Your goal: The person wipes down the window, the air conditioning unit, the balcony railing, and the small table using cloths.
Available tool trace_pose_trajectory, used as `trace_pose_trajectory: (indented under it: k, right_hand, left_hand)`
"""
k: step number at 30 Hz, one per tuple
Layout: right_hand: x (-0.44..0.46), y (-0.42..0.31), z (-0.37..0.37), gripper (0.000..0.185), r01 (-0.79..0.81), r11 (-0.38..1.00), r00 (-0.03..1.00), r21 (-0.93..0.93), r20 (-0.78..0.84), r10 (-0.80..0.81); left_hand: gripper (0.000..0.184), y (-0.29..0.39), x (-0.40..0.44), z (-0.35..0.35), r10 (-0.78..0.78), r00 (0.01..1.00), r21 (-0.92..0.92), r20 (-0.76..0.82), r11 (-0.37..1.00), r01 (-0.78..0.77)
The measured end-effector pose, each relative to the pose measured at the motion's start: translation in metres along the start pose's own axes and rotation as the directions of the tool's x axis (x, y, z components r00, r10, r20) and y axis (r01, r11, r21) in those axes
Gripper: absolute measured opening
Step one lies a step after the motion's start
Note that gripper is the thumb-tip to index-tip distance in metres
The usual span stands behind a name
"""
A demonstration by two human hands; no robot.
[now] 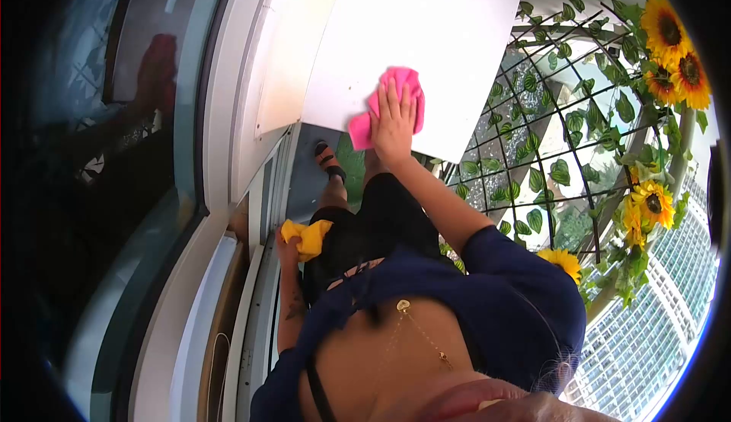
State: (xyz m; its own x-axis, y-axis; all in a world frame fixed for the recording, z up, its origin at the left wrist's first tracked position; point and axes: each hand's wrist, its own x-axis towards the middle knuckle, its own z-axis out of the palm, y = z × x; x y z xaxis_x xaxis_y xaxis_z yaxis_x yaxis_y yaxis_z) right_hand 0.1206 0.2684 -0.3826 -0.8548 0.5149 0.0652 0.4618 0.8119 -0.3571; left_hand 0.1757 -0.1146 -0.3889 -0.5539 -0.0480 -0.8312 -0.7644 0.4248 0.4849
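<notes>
My right hand (394, 125) presses a pink cloth (402, 79) flat against a white panel (442, 41), near its lower edge. The fingers lie spread over the cloth, and part of it hangs out to the left of the hand. Lower down on the left, my left hand (288, 248) is closed on a crumpled yellow cloth (308, 239), beside my hip and close to the door frame. The white panel has dark vent slots at its top.
Dark glass in a white frame (221, 117) fills the left side. On the right stands a black lattice (533, 132) with leafy vines and sunflowers (670, 30), with buildings beyond. Below the panel, a sandaled foot (329, 161) stands on the grey floor.
</notes>
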Motion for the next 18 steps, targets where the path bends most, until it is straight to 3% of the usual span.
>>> trace_pose_trajectory:
  k: [3, 6, 8, 9, 10, 11, 12, 13, 15, 16, 18]
  right_hand:
    - [0.066, -0.07, 0.025, 0.053, 0.135, 0.991, 0.99, 0.018, -0.039, -0.134]
    - [0.077, -0.085, 0.044, 0.049, 0.042, 0.997, 0.989, -0.057, -0.14, -0.05]
    - [0.049, -0.034, 0.036, 0.044, 0.197, 0.98, 0.975, 0.015, -0.107, -0.194]
    - [0.03, 0.015, 0.029, 0.039, 0.08, 0.996, 0.994, 0.042, -0.077, -0.077]
    - [0.018, 0.05, 0.005, 0.034, -0.072, 0.997, 0.957, 0.039, -0.28, 0.08]
    - [0.009, 0.115, -0.004, 0.032, -0.079, 0.955, 0.961, -0.286, -0.275, -0.002]
    - [0.003, 0.157, -0.029, 0.034, -0.149, 0.911, 0.958, -0.385, -0.284, 0.036]
    - [0.003, 0.185, -0.044, 0.037, -0.349, 0.935, 0.877, -0.058, -0.373, 0.304]
    - [0.002, 0.197, -0.088, 0.04, -0.523, 0.844, 0.848, -0.118, -0.177, 0.5]
    - [0.01, 0.18, -0.096, 0.04, -0.511, 0.852, 0.853, -0.114, -0.187, 0.486]
    - [0.005, 0.125, -0.103, 0.047, -0.316, 0.948, 0.837, 0.043, -0.458, 0.3]
  left_hand:
    - [0.063, 0.001, 0.024, -0.022, 0.037, 0.999, 0.117, 0.033, 0.992, -0.041]
    - [0.062, 0.02, 0.036, -0.031, 0.049, 0.998, 0.082, 0.033, 0.995, -0.052]
    - [0.062, 0.026, 0.039, -0.034, 0.106, 0.993, 0.132, 0.05, 0.985, -0.112]
    - [0.062, 0.032, 0.038, -0.042, 0.165, 0.985, 0.17, 0.059, 0.97, -0.173]
    - [0.062, 0.04, 0.034, -0.045, 0.128, 0.989, 0.161, 0.071, 0.977, -0.138]
    - [0.062, 0.041, 0.034, -0.048, 0.14, 0.988, 0.162, 0.073, 0.975, -0.15]
    - [0.062, 0.039, 0.03, -0.056, 0.142, 0.988, 0.135, 0.063, 0.979, -0.149]
    - [0.062, 0.035, 0.032, -0.059, 0.147, 0.987, 0.097, 0.059, 0.984, -0.152]
    - [0.062, -0.002, 0.045, -0.082, 0.172, 0.982, 0.151, 0.074, 0.972, -0.181]
    - [0.062, -0.01, 0.056, -0.086, 0.207, 0.975, 0.193, 0.079, 0.957, -0.219]
    - [0.061, -0.006, 0.044, -0.086, 0.166, 0.984, 0.134, 0.062, 0.976, -0.173]
